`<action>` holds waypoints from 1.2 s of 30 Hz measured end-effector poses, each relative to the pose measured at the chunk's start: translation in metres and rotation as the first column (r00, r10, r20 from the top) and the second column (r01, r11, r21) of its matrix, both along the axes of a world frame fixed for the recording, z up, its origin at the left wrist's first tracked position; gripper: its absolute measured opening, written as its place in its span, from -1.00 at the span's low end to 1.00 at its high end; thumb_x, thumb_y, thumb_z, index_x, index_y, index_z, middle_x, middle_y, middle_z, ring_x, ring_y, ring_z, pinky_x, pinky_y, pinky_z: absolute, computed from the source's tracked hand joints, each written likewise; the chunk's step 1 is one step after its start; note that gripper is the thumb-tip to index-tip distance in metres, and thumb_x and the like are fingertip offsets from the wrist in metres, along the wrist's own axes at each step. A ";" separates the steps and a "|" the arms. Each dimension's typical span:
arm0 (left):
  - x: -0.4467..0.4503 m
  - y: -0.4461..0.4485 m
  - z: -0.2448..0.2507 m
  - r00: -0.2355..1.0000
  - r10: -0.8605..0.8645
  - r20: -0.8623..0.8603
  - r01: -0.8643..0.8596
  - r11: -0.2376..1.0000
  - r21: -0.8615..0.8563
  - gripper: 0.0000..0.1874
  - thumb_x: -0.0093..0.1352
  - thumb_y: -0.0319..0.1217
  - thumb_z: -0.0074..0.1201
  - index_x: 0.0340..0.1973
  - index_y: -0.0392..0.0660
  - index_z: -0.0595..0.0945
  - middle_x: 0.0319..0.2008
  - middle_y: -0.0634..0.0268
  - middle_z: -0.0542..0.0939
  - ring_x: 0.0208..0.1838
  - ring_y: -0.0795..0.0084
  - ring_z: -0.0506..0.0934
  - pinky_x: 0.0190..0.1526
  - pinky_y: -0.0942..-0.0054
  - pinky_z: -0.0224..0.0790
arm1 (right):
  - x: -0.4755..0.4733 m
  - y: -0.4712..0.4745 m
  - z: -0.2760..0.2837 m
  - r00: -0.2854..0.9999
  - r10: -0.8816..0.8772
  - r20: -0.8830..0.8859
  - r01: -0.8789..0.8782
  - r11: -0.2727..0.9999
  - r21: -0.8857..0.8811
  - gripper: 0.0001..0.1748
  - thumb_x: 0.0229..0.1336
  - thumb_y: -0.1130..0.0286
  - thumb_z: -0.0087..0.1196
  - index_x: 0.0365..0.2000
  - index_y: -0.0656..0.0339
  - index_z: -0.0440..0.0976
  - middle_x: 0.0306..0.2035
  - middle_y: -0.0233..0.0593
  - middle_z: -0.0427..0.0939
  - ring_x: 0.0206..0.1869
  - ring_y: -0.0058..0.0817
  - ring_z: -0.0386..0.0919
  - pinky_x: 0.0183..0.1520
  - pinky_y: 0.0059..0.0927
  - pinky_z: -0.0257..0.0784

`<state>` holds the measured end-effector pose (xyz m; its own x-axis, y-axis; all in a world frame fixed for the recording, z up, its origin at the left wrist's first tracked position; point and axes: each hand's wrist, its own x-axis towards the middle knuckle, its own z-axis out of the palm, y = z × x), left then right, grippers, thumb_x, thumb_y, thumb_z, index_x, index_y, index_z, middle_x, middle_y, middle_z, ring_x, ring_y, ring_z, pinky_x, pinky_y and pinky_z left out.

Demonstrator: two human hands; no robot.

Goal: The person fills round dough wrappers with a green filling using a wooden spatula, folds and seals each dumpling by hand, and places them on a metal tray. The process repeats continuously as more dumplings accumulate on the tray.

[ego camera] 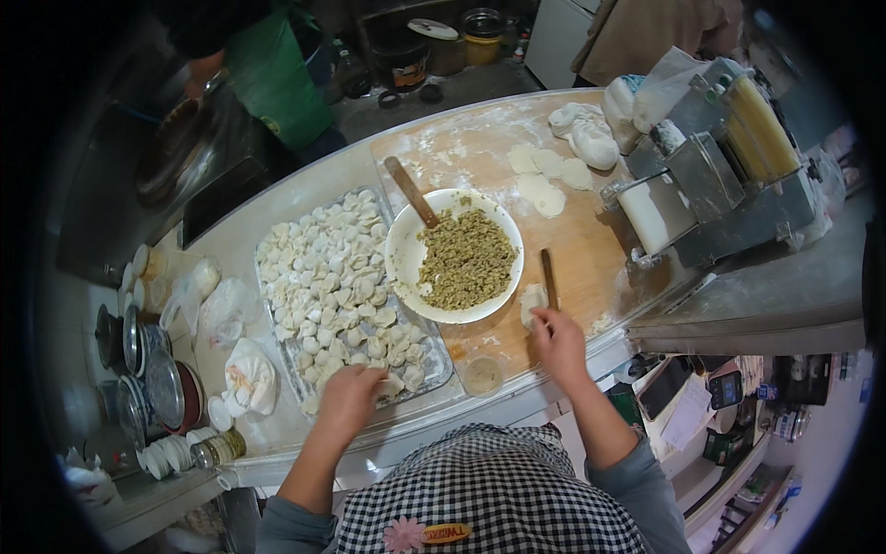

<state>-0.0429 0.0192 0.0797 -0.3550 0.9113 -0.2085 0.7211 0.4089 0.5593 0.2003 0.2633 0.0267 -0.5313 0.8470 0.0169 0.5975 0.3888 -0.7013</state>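
Observation:
My left hand point(351, 396) is over the near edge of a metal tray point(437, 350) of dumplings point(329, 266), its fingertips at a pale dumpling point(392, 385); whether it grips it I cannot tell. My right hand point(559, 345) is over the wooden board, fingertips at the near end of a round dough wrapper point(533, 305). Beside that wrapper lies a thin dark stick point(549, 278), partly behind the fingers. Between the hands and farther back stands a white bowl point(399, 255) of greenish minced filling point(471, 260), with a wooden handle point(411, 192) leaning on its rim. A small clear cup point(483, 376) stands near the counter edge.
Several flat wrappers point(542, 194) and a white cloth bundle point(585, 135) lie on the floury board point(457, 142). A dough-rolling machine point(720, 166) stands at the right. Stacked lidded bowls point(166, 388) and a knotted white cloth point(250, 377) are at the left. Two people are partly visible beyond the counter.

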 end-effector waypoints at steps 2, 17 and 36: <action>-0.014 -0.011 0.001 0.981 -0.003 -0.192 -0.045 0.969 -0.244 -0.77 0.31 -0.38 0.20 -0.12 -0.09 0.69 -0.06 0.04 0.62 -0.04 -0.02 0.58 -0.04 0.10 0.46 | 0.002 0.031 -0.018 0.987 -0.129 0.098 0.122 0.990 0.070 -0.77 0.18 0.36 0.15 -0.18 0.24 0.61 -0.30 0.01 0.58 -0.23 -0.07 0.58 -0.14 -0.14 0.49; 0.081 0.120 -0.008 0.788 -0.093 0.609 -0.010 0.987 0.163 -0.55 0.46 -0.28 0.07 0.19 -0.23 0.48 0.10 0.07 0.58 0.12 0.09 0.56 0.13 0.26 0.42 | 0.008 0.011 0.030 0.911 -0.276 -0.306 -0.028 0.699 -0.715 -0.89 0.32 0.44 0.13 -0.22 0.25 0.49 -0.48 -0.45 0.49 -0.54 -0.75 0.37 -0.50 -0.65 0.30; 0.019 0.040 -0.044 0.046 0.365 0.930 -0.588 0.763 -0.270 -0.62 0.50 -0.41 -0.01 0.19 -0.29 0.44 -0.03 0.18 0.63 -0.04 0.32 0.64 -0.03 0.33 0.55 | -0.005 0.013 0.057 0.987 0.038 -0.156 -0.120 0.819 -0.561 -0.61 0.42 0.38 -0.10 0.19 0.05 0.47 -0.35 -0.21 0.68 -0.46 -0.52 0.57 -0.29 -0.47 0.50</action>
